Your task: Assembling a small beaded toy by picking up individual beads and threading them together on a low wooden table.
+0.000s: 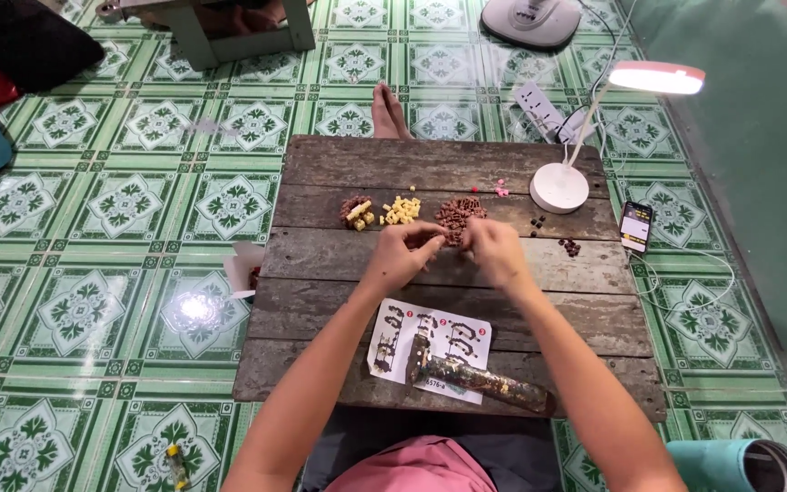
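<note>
Nearest the lens, the person's pink-clad lap [425, 469] sits against the near edge of a low plank table [321, 264], with a teal flask [740, 465] at the lower right. On the near planks lie a printed instruction sheet [389, 351] and, across it, a mottled, worn hammer [480, 378].

Left to right along the far planks: a mixed brown-and-yellow heap [355, 212], a heap of yellow pieces [401, 210], a heap of small brown pieces [459, 211], a few pink pieces [501, 189], a white desk lamp base [558, 187], scattered dark pieces [570, 246], and a phone [636, 225] off the table's right edge.

The left hand [403, 255] and right hand [495, 251] meet just in front of the brown heap, fingertips pinched together on something small — probably brown pieces being joined, though the item itself is too tiny to make out.

Judged risks: the pinched parts are minute, so a slip of either fingertip could drop them into the gaps between planks or back into the brown heap, where they would be lost among the rest. Both wrists hover near the heaps — a sweep of a forearm could mix yellow with brown. The hammer lies close to the near edge and could be nudged off by an elbow.
</note>
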